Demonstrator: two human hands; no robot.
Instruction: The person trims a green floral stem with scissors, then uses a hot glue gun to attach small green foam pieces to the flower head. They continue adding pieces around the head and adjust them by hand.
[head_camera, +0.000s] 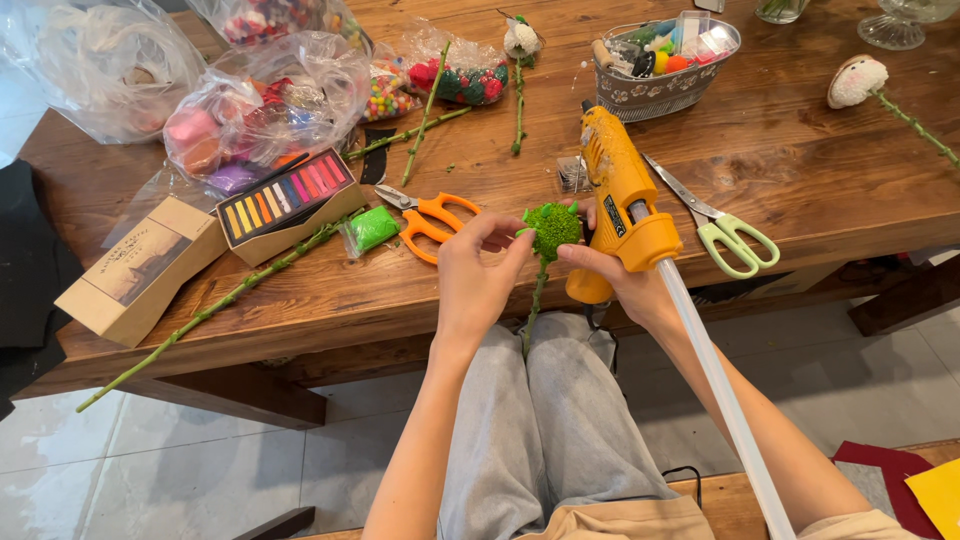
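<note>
- Hands meet at the near edge of the desk (780, 190), above the person's grey-trousered lap.
- Left hand (475, 280): fingers (517, 243) pinched shut on the green pompom (553, 226), which tops a thin green stem (536, 305) hanging down between the knees.
- Right hand (625, 285): fingers curled tight around the handle of the yellow glue gun (620, 190); its forefinger touches the pompom's right side. A long clear glue stick (715, 375) runs from the gun's back toward the camera.
- Just left of the left fingers: orange scissors (430, 218), then a small bag of green bits (372, 228).
- Farther left: an open box of coloured chalk sticks (288, 195) in a rainbow row, a closed tan box (140, 270), and a long green stem lying across the desk edge.
- Beyond those: clear plastic bags (270, 105) holding pink, purple and mixed coloured balls and beads.
- Right of the gun: green-handled scissors (730, 235).
- Beyond the gun: a clear-topped basket (665, 65) packed with small mixed craft pieces.
- Far right: a white fuzzy head on a green stem (858, 82).
</note>
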